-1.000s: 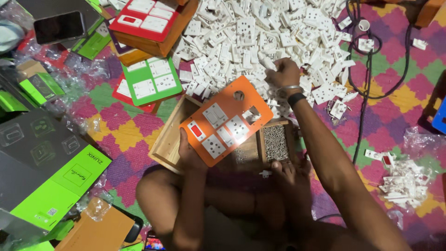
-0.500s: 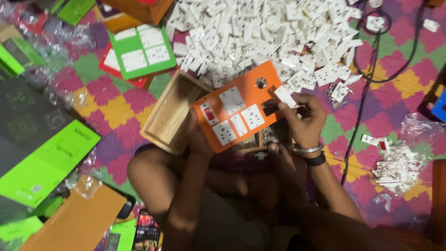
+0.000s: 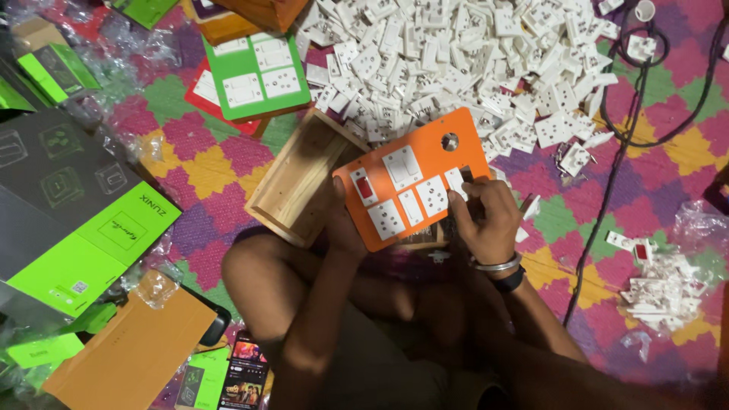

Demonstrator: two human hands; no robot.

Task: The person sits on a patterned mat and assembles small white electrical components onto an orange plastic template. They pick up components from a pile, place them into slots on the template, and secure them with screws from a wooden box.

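A woven floor mat [image 3: 205, 163] patterned in pink, purple, yellow and green diamonds covers the floor, and a person sits on it with bare knees drawn up. Across the top of the view spreads a wide heap of white plastic sockets and switches [image 3: 456, 61]. At the left lies a large flat carton in grey and bright green [image 3: 68, 220], with a plain brown cardboard box [image 3: 137, 353] below it. Above the person's knees an open box of pale wood [image 3: 292, 186] rests tilted on the mat.

Over the right end of that box is the orange rectangular switch panel [image 3: 414, 178], tilted, with 1 round hole near its upper edge and several white sockets and switches set into its face, 1 of them with a red rocker. The left hand [image 3: 342, 220] grips the panel's lower left edge, thumb on the front face and the other fingers hidden behind it. The right hand [image 3: 486, 216] sits at the panel's right edge, its fingers bunched together on a small white socket piece [image 3: 456, 182] at the rectangular opening there; whether the piece is seated in the opening cannot be told. A silver bangle and a black band ring the right wrist.

A green panel with white switches [image 3: 258, 72] lies on a red one at upper left. A black cable [image 3: 607, 175] runs down the right side, past a small pile of white parts [image 3: 657, 285]. A phone with a lit screen [image 3: 243, 372] lies by the left knee.
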